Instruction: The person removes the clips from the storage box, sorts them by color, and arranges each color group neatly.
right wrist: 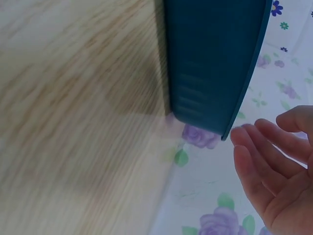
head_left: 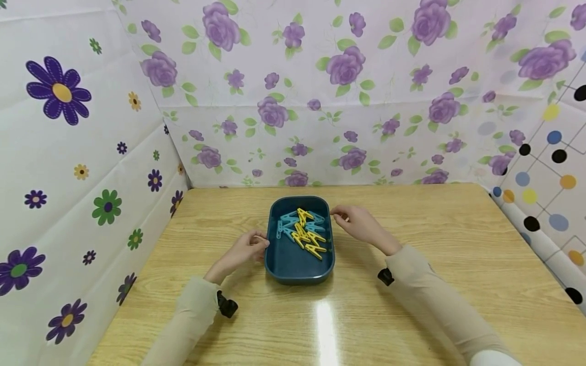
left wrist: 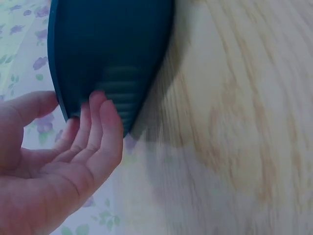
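Note:
A dark blue plastic box (head_left: pixel 295 267) stands on the wooden table, open at the top. Inside lie several yellow clothespins (head_left: pixel 314 249) and several blue clothespins (head_left: pixel 287 219), mostly toward its far half. At the box's left side, my left hand (head_left: pixel 247 248) holds the edge, thumb at the rim and fingertips (left wrist: pixel 111 112) against the outer wall. My right hand (head_left: pixel 359 223) is beside the far right corner, its fingers loosely bent. In the right wrist view, those fingers (right wrist: pixel 264 152) are close to the rim and hold nothing.
The light wooden table (head_left: pixel 412 315) extends around the box. A flowered cloth (head_left: pixel 297 101) hangs along the table's back edge, with another patterned cloth (head_left: pixel 82 203) on the left and a dotted one (head_left: pixel 549 203) on the right.

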Motion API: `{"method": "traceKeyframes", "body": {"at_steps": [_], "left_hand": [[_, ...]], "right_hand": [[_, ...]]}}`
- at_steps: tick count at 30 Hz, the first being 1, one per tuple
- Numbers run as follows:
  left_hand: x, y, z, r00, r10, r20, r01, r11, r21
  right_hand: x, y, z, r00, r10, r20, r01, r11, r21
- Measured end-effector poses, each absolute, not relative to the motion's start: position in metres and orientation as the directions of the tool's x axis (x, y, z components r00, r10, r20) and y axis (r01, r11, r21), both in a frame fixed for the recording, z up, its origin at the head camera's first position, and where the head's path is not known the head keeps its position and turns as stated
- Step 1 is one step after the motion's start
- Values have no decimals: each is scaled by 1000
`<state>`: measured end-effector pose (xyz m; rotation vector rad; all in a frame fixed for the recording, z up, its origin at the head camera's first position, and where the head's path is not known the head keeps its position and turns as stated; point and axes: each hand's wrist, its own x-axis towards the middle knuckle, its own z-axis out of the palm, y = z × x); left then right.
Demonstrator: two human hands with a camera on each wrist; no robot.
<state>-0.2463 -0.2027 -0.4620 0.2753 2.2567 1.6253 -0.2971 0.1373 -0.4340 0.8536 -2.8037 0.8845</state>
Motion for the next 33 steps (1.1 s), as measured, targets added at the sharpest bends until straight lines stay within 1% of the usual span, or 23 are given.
{"method": "traceKeyframes", "body": {"at_steps": [10, 16, 24, 33], "left_hand": [[-242, -195, -458, -935, 281, -215, -127, 300, 946], [-240, -194, -456, -934, 260, -247, -181, 254, 950], [-239, -193, -457, -927, 265, -264, -215, 199, 956], [-240, -188, -451, -933, 202, -298, -251, 228, 941]], "right_hand": [[-304, 124, -430, -822, -495, 282, -567, 663, -489], [-305, 116, -425, -832, -492, 258, -550, 667, -503], [-304, 106, -422, -834, -500, 234, -540, 652, -533], [-311, 96, -422, -832, -513, 211, -536, 644, -547]]}}
